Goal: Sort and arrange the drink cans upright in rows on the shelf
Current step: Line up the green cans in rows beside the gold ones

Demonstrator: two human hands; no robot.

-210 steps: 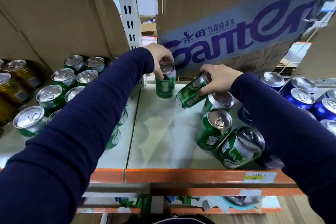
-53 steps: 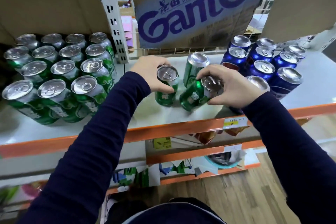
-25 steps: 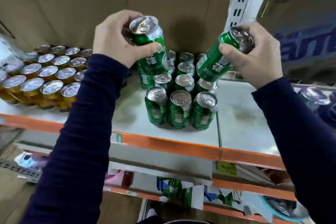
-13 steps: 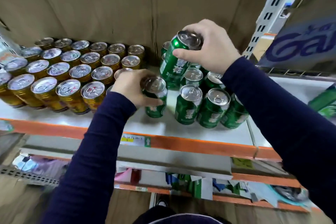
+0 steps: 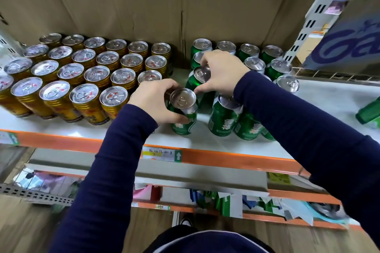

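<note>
Shelf (image 5: 329, 98): white top, orange front edge, 12 o'clock taken as its back. Cardboard sheet (image 5: 144, 2) stands along the back.

Gold cans (image 5: 88, 74): large block at 9 to 10 o'clock, all upright, lids up, in straight rows running front to back.

Green cans (image 5: 255, 63): smaller block at 1 o'clock, upright, lids up, in rows; the near ones are partly hidden under the right sleeve.

Lying can (image 5: 369, 112): green, at 3 o'clock by the frame edge, on its side, long axis roughly along 2 to 8 o'clock, well apart from the block.

Front green can (image 5: 184, 113): at the near left corner of the green block, long axis vertical, lid up, base on the shelf near the front edge. Left hand (image 5: 156, 100) comes in from 7 o'clock, forearm straight, palm toward 3 o'clock; fingers and thumb are wrapped round the can's upper body just below the lid.

Second green can (image 5: 195, 82): just behind the front one at 12 o'clock, lid up, long axis close to vertical. Its base is hidden, so contact with the shelf cannot be told. Right hand (image 5: 222, 72) reaches in from 4 o'clock, palm down over the lid, fingertips (image 5: 205, 63) pinching the rim.

Price label (image 5: 162, 153): on the orange edge at 6 o'clock; print unreadable.
</note>
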